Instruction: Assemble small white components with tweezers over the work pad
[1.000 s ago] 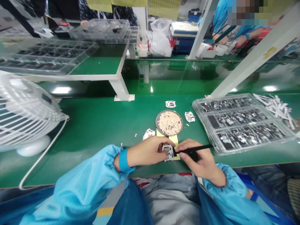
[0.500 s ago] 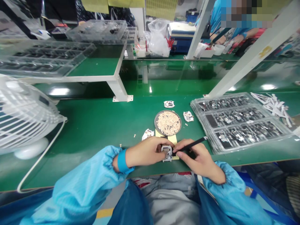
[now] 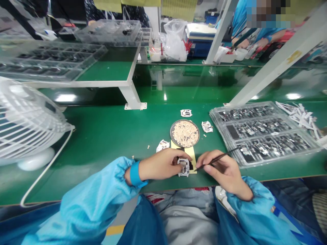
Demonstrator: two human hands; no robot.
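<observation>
My left hand pinches a small white square part against a yellow pad near the front edge of the green bench. My right hand grips thin black tweezers like a pen, their tip just right of the part. Just beyond the hands sits a round dish filled with tiny pale pieces. Three similar white parts lie loose around it: one left, one behind, one right.
A clear tray of dark small parts lies at the right, with white paper strips past it. A white fan and its cord stand at the left. A raised shelf holds more clear trays. Another person in blue works at the far right.
My right hand has drawn back slightly to the right, and the tweezers have tilted up steeper, their tip pulled off the part. My left hand has kept the part in place.
</observation>
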